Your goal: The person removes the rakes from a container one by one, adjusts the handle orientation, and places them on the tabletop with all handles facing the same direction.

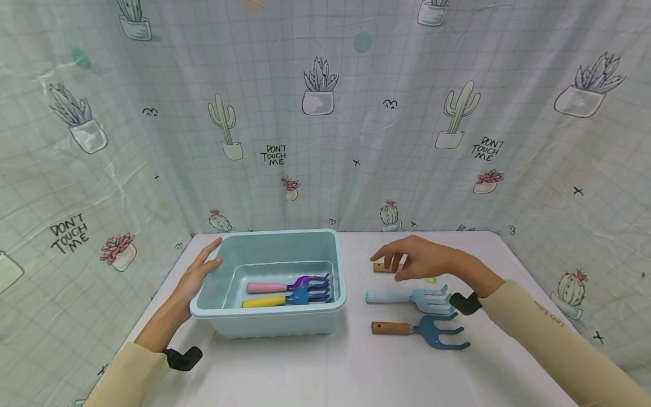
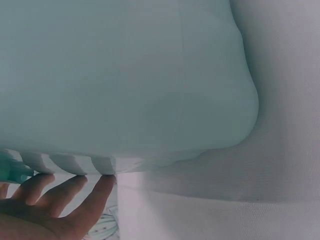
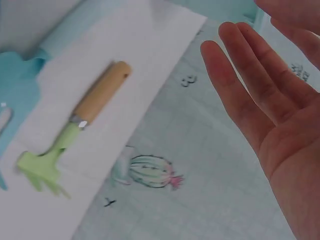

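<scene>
My left hand (image 1: 190, 280) holds the left rim of a pale blue plastic bin (image 1: 269, 323), thumb over the edge; its fingertips (image 2: 106, 182) touch the outer wall in the left wrist view. Inside lie a pink-handled purple hand fork (image 1: 267, 288) and a yellow-handled blue hand fork (image 1: 264, 302). My right hand (image 1: 419, 257) hovers with loosely bent fingers over a small green hand rake (image 3: 45, 167) with a wooden handle (image 3: 102, 95), holding nothing. In the head view this hand covers most of the rake.
Nearer than the green rake lie a light blue hand fork (image 1: 389, 297) and a blue hand fork (image 1: 432, 332) with a wooden handle, tines to the right. All stand on a white table (image 1: 325, 373). A cactus-print cloth (image 1: 325, 141) rises behind and at both sides.
</scene>
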Action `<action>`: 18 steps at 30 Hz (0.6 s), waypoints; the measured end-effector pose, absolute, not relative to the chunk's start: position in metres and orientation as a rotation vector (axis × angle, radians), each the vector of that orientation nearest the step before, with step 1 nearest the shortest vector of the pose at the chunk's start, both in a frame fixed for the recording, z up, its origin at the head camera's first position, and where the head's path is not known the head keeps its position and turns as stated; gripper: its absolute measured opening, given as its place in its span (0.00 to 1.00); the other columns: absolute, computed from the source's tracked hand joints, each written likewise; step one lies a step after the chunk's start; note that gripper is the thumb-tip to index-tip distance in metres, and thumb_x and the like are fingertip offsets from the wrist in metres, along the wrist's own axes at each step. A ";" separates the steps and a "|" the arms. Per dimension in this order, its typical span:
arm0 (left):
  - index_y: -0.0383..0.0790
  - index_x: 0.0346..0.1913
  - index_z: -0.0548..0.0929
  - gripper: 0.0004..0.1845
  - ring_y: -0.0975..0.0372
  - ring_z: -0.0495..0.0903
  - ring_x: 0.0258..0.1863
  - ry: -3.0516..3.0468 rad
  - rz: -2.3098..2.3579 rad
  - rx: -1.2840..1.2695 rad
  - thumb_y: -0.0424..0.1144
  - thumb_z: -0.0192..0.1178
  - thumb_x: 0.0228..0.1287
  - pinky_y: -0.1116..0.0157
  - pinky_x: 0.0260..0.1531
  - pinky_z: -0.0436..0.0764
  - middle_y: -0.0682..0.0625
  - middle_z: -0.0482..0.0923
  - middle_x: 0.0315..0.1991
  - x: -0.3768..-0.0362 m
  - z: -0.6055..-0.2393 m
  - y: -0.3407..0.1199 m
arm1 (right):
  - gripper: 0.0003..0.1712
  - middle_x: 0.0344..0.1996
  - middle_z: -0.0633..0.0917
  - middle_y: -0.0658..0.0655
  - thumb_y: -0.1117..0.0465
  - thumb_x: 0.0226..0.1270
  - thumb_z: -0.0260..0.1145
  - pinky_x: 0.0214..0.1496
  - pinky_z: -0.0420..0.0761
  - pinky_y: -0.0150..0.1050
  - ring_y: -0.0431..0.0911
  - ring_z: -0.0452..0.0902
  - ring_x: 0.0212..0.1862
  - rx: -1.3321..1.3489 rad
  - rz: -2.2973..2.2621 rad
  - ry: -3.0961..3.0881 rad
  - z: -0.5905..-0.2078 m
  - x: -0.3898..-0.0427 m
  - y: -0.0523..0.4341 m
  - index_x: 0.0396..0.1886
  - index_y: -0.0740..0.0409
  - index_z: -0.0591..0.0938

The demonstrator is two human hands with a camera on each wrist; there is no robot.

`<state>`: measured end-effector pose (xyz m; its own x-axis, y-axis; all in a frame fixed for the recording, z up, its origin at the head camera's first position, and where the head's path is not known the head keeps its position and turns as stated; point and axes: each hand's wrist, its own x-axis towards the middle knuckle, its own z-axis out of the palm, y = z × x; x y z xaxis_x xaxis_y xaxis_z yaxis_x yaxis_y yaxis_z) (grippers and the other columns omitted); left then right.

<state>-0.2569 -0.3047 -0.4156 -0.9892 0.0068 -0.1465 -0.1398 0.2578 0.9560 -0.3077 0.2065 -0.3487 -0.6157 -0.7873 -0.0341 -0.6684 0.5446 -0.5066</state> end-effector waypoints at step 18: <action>0.67 0.84 0.38 0.35 0.41 0.41 0.85 2.334 1.872 -0.157 0.50 0.40 0.84 0.35 0.76 0.55 0.51 0.30 0.87 -0.258 -0.415 -0.306 | 0.27 0.50 0.88 0.51 0.58 0.70 0.69 0.51 0.87 0.39 0.44 0.86 0.52 -1.347 -0.579 2.444 -0.273 -0.338 0.066 0.68 0.44 0.79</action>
